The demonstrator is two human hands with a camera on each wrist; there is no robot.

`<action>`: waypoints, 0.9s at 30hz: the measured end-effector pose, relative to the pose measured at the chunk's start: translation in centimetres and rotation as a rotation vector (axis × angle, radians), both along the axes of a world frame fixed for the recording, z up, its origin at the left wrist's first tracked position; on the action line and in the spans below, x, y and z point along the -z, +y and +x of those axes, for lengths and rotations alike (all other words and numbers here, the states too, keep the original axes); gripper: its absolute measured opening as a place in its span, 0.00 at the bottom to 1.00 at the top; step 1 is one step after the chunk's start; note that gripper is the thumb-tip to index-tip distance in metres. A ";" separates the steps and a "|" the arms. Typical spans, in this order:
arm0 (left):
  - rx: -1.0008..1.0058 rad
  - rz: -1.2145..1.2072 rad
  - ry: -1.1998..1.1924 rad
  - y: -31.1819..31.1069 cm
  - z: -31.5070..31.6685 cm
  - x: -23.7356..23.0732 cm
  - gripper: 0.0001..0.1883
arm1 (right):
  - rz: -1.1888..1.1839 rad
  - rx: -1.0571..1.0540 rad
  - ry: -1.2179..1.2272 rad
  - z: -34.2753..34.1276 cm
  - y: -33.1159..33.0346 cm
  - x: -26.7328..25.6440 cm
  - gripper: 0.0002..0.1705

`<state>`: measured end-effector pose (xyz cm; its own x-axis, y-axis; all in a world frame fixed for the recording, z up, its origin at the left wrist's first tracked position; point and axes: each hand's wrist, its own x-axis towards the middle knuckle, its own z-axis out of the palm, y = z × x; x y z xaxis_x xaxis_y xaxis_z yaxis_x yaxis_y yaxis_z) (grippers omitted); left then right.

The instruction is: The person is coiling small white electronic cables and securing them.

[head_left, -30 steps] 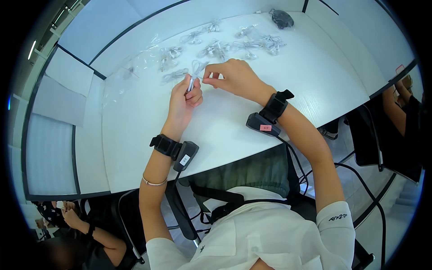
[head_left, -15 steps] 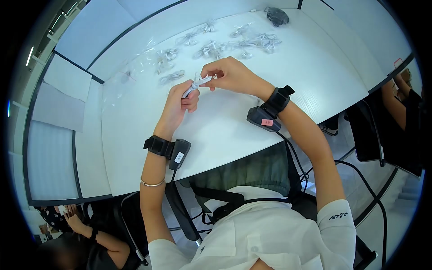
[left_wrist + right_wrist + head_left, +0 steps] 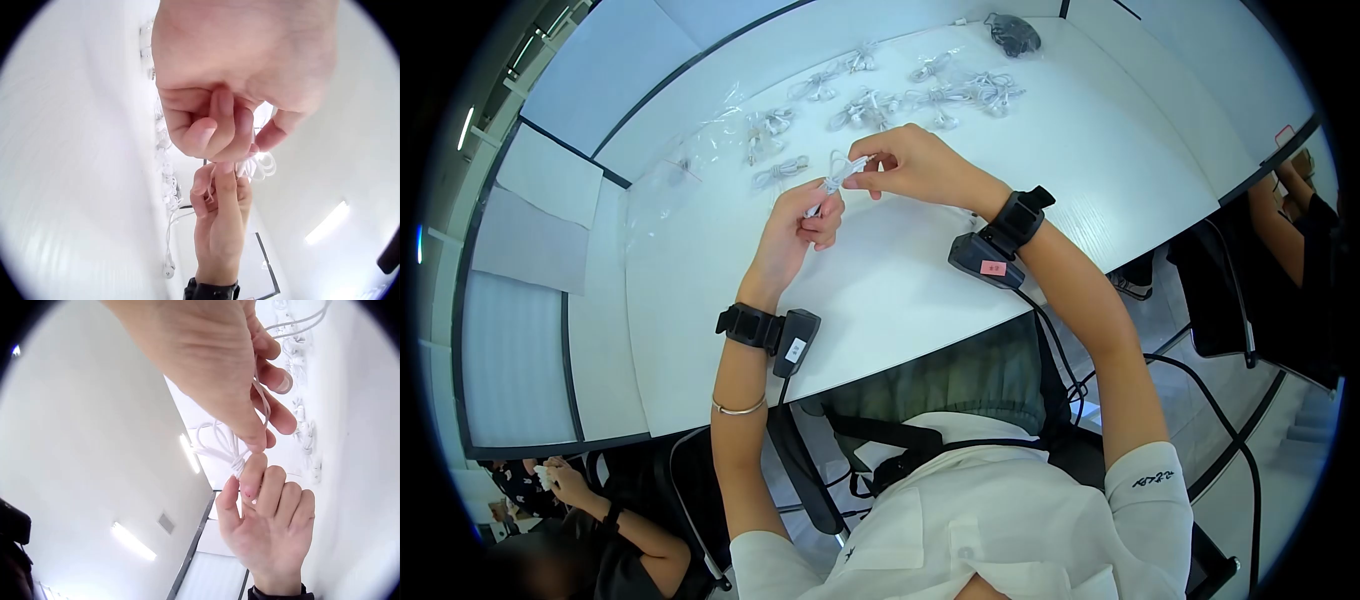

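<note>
A white cable (image 3: 833, 182), gathered into a looped bundle, is held up between both hands over the table. My left hand (image 3: 800, 218) grips the lower end of the bundle, its thumb and index finger at the wound middle. Just to the right, my right hand (image 3: 925, 170) pinches a strand of this cable between thumb and fingers. In the right wrist view, the strand passes through the right fingers, and white turns (image 3: 237, 465) circle the bundle right above the left fingertips. Loose loops (image 3: 265, 164) stick out beside the fingers in the left wrist view.
Several coiled white cables (image 3: 865, 108) lie along the back of the white table (image 3: 900, 270). A dark item in clear plastic (image 3: 1012, 36) sits at the back right. Clear plastic bags (image 3: 700, 135) lie at the left, near the partition. Another person's arm (image 3: 635, 535) shows at lower left.
The left hand has shifted slightly left, and more of the cable bundle shows above it. The right hand has brought its strand up beside the bundle, and the loops now stand upright.
</note>
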<state>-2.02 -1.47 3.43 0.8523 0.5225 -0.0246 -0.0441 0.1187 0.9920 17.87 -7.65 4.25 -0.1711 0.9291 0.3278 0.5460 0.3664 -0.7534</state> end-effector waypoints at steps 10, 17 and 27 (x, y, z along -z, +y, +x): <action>-0.158 -0.001 -0.063 -0.4 0.4 -0.1 0.17 | 0.001 0.045 0.090 0.2 0.8 1.1 0.17; -0.388 0.152 0.181 0.4 0.4 1.3 0.15 | 0.072 0.197 -0.087 0.0 0.1 0.1 0.13; -0.052 0.070 0.008 -0.7 0.2 -0.2 0.16 | 0.074 0.237 -0.095 1.3 0.4 0.1 0.12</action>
<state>-1.86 -2.14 3.62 0.8237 0.5669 0.0064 -0.0401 0.0470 0.9981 19.17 -7.22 4.19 0.0152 0.9210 0.3892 0.6904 0.2719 -0.6704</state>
